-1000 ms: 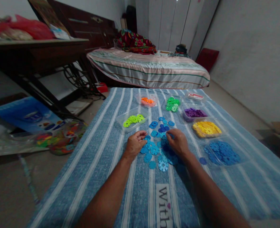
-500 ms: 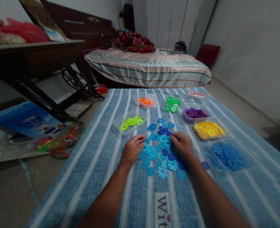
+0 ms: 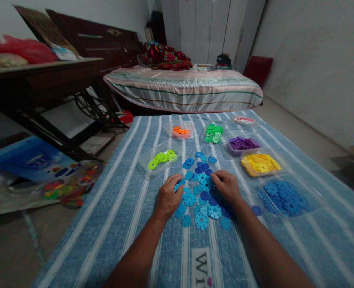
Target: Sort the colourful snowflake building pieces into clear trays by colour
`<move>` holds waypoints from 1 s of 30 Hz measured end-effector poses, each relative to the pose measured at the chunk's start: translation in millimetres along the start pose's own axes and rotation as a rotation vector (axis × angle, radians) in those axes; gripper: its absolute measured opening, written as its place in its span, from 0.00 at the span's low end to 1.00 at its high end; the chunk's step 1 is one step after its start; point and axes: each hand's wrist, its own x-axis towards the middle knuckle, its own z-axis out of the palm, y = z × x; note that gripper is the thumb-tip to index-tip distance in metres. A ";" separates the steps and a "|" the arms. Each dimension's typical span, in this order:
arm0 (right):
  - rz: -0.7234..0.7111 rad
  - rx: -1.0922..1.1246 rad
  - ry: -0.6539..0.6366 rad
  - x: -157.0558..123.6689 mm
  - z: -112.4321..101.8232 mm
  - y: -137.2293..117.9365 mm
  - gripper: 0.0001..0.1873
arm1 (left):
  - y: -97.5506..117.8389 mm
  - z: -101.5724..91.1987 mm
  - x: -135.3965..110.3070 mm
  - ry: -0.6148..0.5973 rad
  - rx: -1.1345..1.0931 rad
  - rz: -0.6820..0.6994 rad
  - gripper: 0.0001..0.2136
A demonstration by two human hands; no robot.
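Note:
A loose pile of light and dark blue notched plastic discs (image 3: 201, 221) lies on the striped cloth between my hands. My left hand (image 3: 168, 197) is at the pile's left side, thumb and fingers closed around a light blue disc (image 3: 179, 184). On the opposite side, my right hand (image 3: 226, 186) is lowered over the pile with its fingertips pinched together. A dark blue disc (image 3: 208, 172) shows right by those fingertips; whether they grip it is unclear. My right hand and forearm hide part of the dark blue discs beneath.
Clear tubs hold lime discs (image 3: 162, 157), orange discs (image 3: 180, 131), green discs (image 3: 214, 133), purple discs (image 3: 243, 143), yellow discs (image 3: 261, 163) and blue discs (image 3: 286, 197). One dark blue disc (image 3: 256, 210) lies alone right of my forearm. A bed (image 3: 183, 90) stands beyond the table.
My left hand has curled its fingers around a light blue disc at the pile's edge. My right hand stays pinched by the dark blue discs. The view has shifted slightly.

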 end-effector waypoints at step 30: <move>0.043 0.033 0.038 4.1 8.1 7.7 0.20 | 11.3 18.2 -14.0 -0.149 0.092 0.239 0.12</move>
